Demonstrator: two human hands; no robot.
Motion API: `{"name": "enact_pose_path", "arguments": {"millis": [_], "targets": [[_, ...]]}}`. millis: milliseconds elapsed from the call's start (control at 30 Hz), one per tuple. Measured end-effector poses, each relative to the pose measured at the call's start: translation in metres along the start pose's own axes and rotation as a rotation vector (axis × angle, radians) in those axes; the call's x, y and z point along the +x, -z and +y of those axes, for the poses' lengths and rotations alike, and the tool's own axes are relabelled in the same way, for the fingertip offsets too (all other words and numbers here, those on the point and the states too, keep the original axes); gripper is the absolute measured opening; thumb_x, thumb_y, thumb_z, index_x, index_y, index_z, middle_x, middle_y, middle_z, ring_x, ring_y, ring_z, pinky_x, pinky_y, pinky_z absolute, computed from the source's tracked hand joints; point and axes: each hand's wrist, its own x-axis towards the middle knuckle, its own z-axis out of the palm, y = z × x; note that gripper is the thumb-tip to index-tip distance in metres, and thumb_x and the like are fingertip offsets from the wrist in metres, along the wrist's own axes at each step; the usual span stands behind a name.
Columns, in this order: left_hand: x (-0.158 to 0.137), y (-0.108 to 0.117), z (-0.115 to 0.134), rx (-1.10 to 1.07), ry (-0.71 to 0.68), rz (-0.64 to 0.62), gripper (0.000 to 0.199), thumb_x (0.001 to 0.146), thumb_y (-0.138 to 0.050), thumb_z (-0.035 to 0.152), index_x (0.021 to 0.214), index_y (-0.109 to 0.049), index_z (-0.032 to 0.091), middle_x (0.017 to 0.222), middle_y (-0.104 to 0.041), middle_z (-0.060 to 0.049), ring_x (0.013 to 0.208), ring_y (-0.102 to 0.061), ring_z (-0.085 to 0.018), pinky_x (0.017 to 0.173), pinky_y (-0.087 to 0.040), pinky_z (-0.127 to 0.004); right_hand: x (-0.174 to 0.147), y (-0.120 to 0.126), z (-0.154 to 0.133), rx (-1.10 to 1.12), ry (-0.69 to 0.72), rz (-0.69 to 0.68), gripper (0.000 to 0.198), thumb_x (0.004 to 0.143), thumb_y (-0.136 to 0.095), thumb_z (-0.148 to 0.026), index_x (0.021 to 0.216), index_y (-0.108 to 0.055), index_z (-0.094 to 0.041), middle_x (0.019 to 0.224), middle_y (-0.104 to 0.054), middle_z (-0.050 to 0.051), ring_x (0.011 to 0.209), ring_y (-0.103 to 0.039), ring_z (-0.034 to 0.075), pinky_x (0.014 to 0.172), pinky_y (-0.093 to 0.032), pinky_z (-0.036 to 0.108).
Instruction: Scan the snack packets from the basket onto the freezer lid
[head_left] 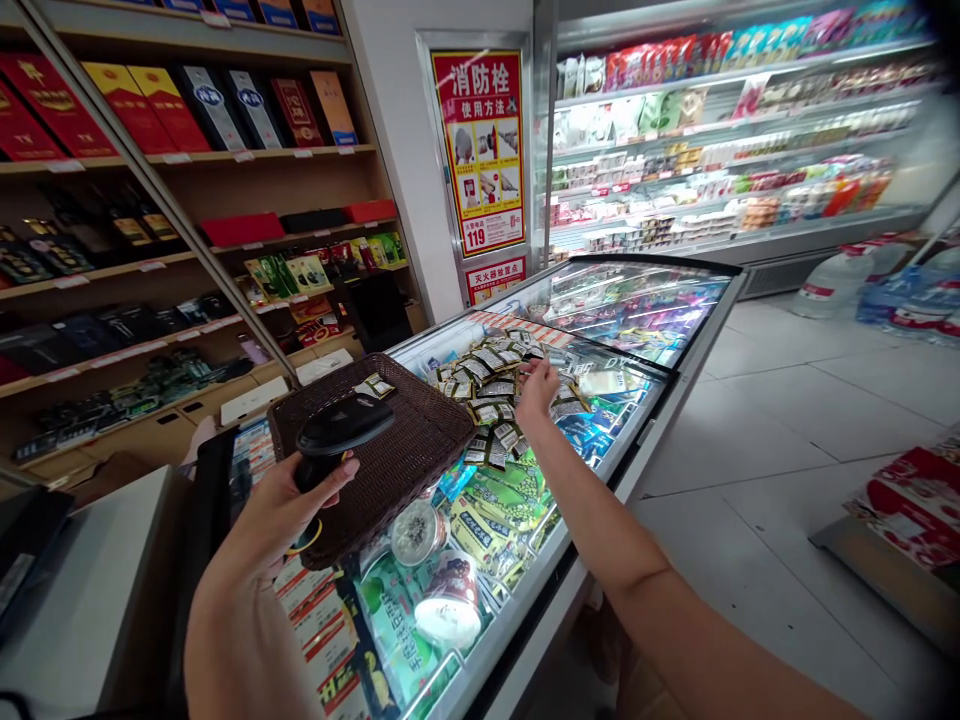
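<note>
My left hand [274, 515] grips a black handheld barcode scanner [337, 432], held just over the near edge of a dark brown wicker tray [420, 440]. The tray lies on the glass lid of a chest freezer [622, 440] and has one or two small packets [375, 386] in its far corner. My right hand [537, 388] reaches out over a pile of several small dark and yellow sachets [487, 385] spread on the lid, fingers down on them. Whether a sachet is pinched in the fingers I cannot make out.
Frozen goods show under the freezer glass. Wooden shelves [187, 260] with boxed goods stand at the left, a grey counter [82, 590] at near left. An open chiller [720, 150] lines the back wall. Water bottles [892, 285] and a red carton [915, 500] stand on the tiled floor at right.
</note>
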Motion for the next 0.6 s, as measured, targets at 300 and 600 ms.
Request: {"name": "enact_pose_path", "arguments": {"millis": [300,600], "targets": [[-0.006,0.026,-0.016,-0.088,0.063,0.146,0.067,0.047,-0.086,0.071,0.085,-0.067,0.018,0.061,-0.06,0.004,0.057,-0.048,-0.012,0.051,-0.037,-0.022,-0.036,-0.009,0.02,-0.256,0.279,-0.263,0.037,0.1,-0.033,-0.048,0.087,-0.057,-0.023,0.079,-0.067,0.003,0.072,-0.06,0.015,0.071,-0.049,0.027],[-0.019,0.057,-0.042,-0.133,0.171,0.292,0.061,0.051,-0.087,0.065,0.083,-0.061,0.02,0.058,-0.056,0.007,0.056,-0.052,-0.013,0.052,-0.04,-0.022,-0.121,-0.106,0.038,-0.601,-0.016,-1.193,0.021,0.079,-0.075,-0.032,0.07,-0.064,-0.018,0.058,-0.059,-0.002,0.055,-0.054,0.012,0.061,-0.046,0.027]]}}
